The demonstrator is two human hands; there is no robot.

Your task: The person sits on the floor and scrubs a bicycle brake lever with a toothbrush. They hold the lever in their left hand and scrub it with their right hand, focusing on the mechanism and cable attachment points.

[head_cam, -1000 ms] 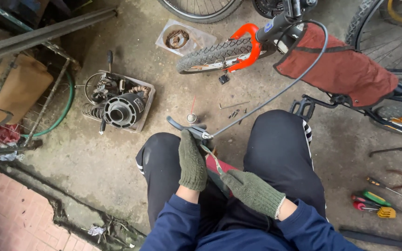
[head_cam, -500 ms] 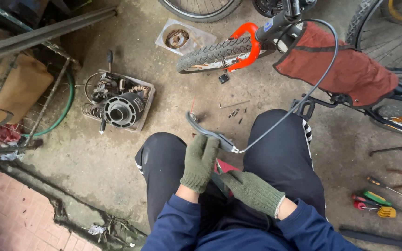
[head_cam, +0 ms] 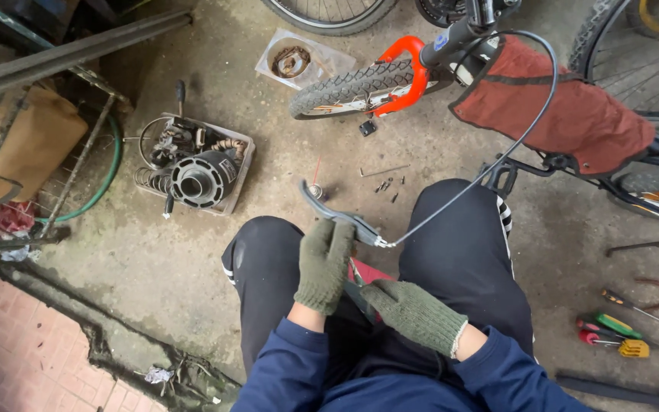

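Over concrete, brake lever (head_cam: 339, 215) points seemingly up-left, left hand (head_cam: 325, 263) gripping.

Bicycle wheels (head_cam: 634, 53) cut off above

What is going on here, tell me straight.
A person in green knit gloves sits on the concrete floor beside a bicycle. The left hand grips a grey brake lever with a cable running up to the handlebar. The right hand rests lower in the lap, holding something I cannot make out. A tray of parts sits to the left, small bolts lie in front, and screwdrivers and pliers lie to the right.
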